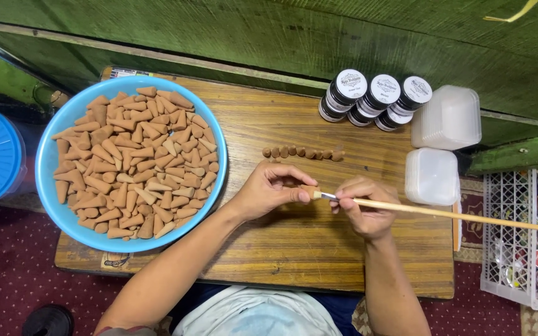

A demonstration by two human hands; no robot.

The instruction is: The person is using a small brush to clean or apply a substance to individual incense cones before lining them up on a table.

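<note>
Brown cone [309, 190] pinched in the left hand [269, 190] over the table [294, 249]; right hand [362, 208] clamped on a thin brush [443, 213], tip at the cone's base. Looks mid-dab; steady aim needed.

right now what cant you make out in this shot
- Head view: the cone in the left hand is mostly covered by its fingers.
- The tool tip is too small to identify; the stick in the right hand runs off the right edge.
- Crate contents are cut off.
- Lower cones in the blue bowl are buried.
</note>
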